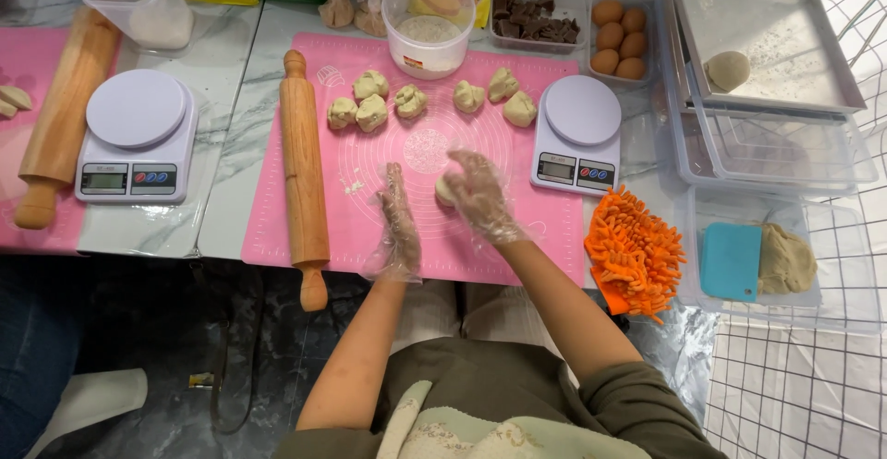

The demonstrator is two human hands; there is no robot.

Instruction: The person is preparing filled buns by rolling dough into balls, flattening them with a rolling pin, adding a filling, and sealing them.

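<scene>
Dough shaping on the pink mat

We note the right hand cupped over a dough ball at mat centre; the left hand, fingers spread flat, stands just beside it.

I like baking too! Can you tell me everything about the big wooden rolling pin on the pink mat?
The rolling pin is light brown wood, a thick smooth cylinder with a rounded knob handle at each end. It lies flat along the left edge of the pink mat, its near handle sticking out past the counter edge. Nothing holds it; the gloved left hand is close beside it, not touching.
</scene>
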